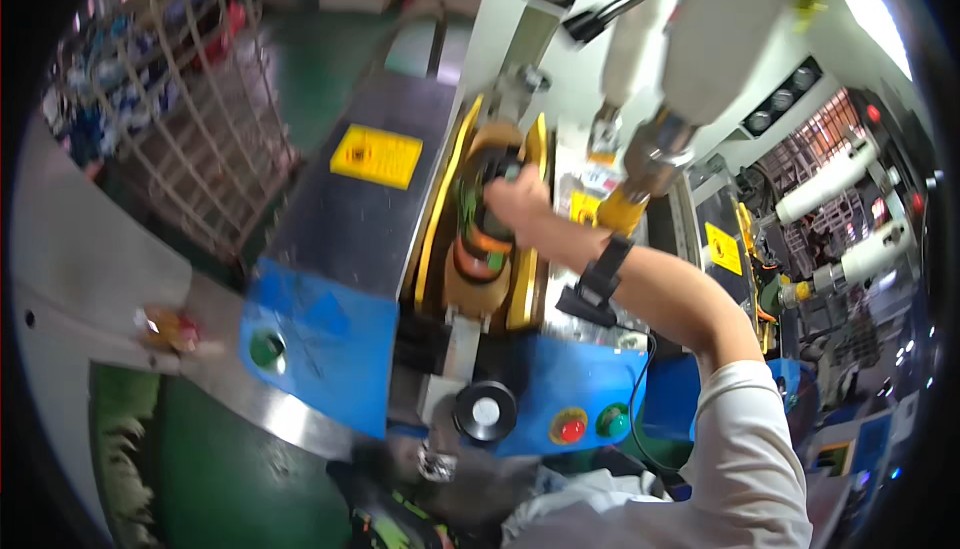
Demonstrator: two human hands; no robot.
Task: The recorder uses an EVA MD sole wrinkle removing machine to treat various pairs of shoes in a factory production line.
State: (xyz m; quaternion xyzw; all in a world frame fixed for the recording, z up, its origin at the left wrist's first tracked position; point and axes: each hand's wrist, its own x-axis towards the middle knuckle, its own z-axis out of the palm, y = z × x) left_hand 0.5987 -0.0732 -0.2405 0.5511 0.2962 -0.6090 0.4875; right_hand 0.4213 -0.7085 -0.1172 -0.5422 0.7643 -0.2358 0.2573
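A dark shoe with green and orange parts [483, 251] lies lengthwise in the machine's cradle, between two upright yellow-edged side plates [528, 274]. My right hand [520, 199] reaches across from the right and is closed on the dark upper part at the shoe's far end. The fingertips are partly hidden behind the hand. A black band with a small box [597, 284] is on my right wrist. Near the lower edge, a second dark item with green and orange patches [400, 521] shows blurred, close to my body. My left hand does not show.
A black round handwheel [486, 411] and red and green buttons [570, 429] face me on the blue panel. Thick white cylinders with a yellow end [622, 211] hang just right of my forearm. A wire-mesh cart [190, 119] stands at far left. Another similar machine [840, 269] is at right.
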